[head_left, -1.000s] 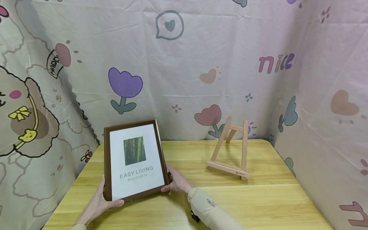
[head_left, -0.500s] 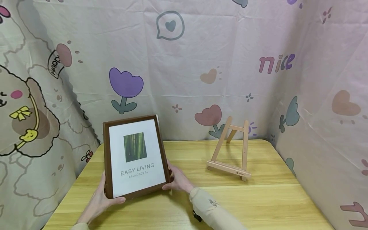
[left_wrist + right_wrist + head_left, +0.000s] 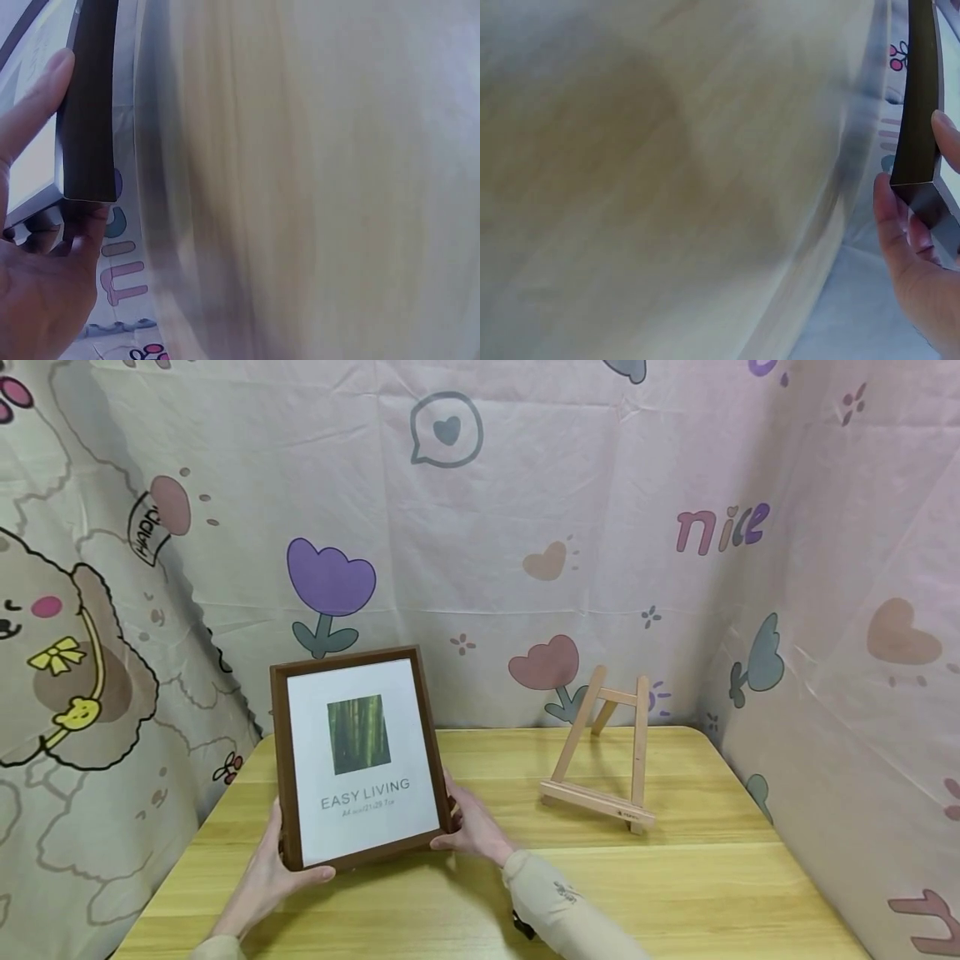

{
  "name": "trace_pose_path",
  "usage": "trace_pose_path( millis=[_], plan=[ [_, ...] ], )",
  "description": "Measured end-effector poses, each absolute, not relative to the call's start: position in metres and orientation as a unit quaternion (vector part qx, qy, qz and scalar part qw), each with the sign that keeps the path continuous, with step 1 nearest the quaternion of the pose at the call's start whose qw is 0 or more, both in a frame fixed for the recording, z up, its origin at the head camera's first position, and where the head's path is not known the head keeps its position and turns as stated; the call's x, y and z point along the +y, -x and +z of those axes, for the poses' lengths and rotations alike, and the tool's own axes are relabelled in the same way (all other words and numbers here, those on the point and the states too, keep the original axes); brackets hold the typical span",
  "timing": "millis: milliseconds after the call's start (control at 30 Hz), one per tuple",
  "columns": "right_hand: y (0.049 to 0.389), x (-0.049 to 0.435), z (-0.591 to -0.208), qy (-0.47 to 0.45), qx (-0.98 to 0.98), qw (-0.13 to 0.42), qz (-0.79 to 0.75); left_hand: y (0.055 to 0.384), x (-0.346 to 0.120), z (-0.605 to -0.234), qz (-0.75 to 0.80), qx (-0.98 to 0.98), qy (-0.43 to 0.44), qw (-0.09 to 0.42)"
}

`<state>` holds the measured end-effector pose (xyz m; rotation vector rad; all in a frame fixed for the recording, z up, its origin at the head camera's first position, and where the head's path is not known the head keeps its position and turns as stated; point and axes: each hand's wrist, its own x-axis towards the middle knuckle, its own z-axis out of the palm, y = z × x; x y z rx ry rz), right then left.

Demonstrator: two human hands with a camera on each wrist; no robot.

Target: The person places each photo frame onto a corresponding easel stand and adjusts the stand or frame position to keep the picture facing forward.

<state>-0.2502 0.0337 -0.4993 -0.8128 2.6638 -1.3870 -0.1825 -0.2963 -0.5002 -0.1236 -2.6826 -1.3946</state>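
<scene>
The left grip (image 3: pixel 41 289) holds a dark frame (image 3: pixel 88 127), thumb (image 3: pixel 39 103) over its front; printed cloth (image 3: pixel 129 247) shows beside the wooden bench (image 3: pixel 315 180).

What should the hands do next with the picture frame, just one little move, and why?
Maybe move the picture frame a little to the right, toward the wooden easel. The left hand and right hand grip the frame near its lower corners, and the easel stands on the table with nothing on its ledge.
</scene>
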Motion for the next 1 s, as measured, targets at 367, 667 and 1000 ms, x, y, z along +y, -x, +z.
trace_pose_path(
  millis=[367,667,1000],
  plan=[
    [0.250,0.041,-0.498,0.252,0.865,-0.008,-0.433,0.185,-0.289,-0.497,-0.452,-0.890,0.035,0.057],
    [0.249,0.050,-0.496,0.243,0.862,-0.017,-0.445,0.189,-0.279,-0.492,-0.449,-0.889,0.050,0.077],
    [0.247,0.062,-0.493,0.235,0.861,-0.030,-0.450,0.196,-0.270,-0.491,-0.456,-0.881,0.074,0.102]
  ],
)
